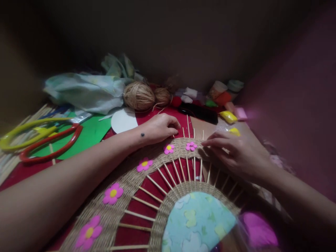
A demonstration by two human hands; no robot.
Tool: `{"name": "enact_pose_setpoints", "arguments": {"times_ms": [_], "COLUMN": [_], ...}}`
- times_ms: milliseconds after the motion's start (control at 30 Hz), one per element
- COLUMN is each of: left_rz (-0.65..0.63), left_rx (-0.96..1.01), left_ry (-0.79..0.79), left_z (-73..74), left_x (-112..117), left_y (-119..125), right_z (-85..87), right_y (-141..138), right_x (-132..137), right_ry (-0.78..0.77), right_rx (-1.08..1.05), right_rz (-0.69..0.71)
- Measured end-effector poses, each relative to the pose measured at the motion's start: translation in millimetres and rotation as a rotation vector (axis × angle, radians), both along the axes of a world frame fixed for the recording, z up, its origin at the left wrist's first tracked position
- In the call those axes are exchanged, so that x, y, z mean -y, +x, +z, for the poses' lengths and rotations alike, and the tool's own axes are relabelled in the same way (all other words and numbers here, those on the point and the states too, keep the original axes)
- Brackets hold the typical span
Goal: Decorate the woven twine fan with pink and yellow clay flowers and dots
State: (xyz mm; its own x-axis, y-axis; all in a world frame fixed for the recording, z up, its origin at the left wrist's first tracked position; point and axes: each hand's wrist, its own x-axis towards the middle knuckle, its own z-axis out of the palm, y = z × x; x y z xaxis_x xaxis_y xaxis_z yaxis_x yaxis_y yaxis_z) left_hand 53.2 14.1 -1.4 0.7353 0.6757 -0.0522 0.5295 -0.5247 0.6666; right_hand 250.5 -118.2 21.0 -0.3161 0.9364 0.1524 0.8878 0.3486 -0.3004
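Observation:
A half-round fan (181,150) of woven twine on thin sticks lies before me, its inner half-circle covered with blue-green patterned cloth (199,217). Along its outer band sit several pink clay flowers with yellow centers, such as this flower (113,193). One pink flower (191,146) near the top shows no yellow center. My left hand (165,126) rests at the band's upper edge with curled fingers; whatever they hold is hidden. Just right of the plain flower, my right hand (231,148) has its fingertips together at the band, and anything between them is too small to make out.
Balls of twine (139,95), bunched cloth (86,89) and a black object (198,112) lie at the back. Scissors with red and yellow handles (52,143) rest on green sheet (97,131) at left. Yellow clay packet (228,117) and pink clay (258,229) are at right.

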Motion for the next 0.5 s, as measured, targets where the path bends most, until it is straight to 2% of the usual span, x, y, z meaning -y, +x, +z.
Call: {"name": "enact_pose_setpoints", "arguments": {"times_ms": [100, 267, 367, 500], "left_rz": [0.055, 0.062, 0.053, 0.046], "left_rx": [-0.019, -0.06, -0.079, -0.096], "left_ry": [-0.028, 0.028, 0.049, 0.048], "left_z": [4.0, 3.1, 2.0, 2.2], "left_x": [-3.6, -7.3, -8.2, -8.9], "left_y": [-4.0, -7.4, -6.9, -6.0], "right_z": [-9.4, -19.4, -11.9, 10.3], "right_y": [0.1, -7.6, -8.4, 0.3], "right_x": [-5.0, -13.1, -8.7, 7.5], "right_ry": [-0.017, 0.062, 0.092, 0.132], "right_rx": [0.029, 0.088, 0.082, 0.069], "right_rz": [0.017, 0.054, 0.049, 0.044]}}
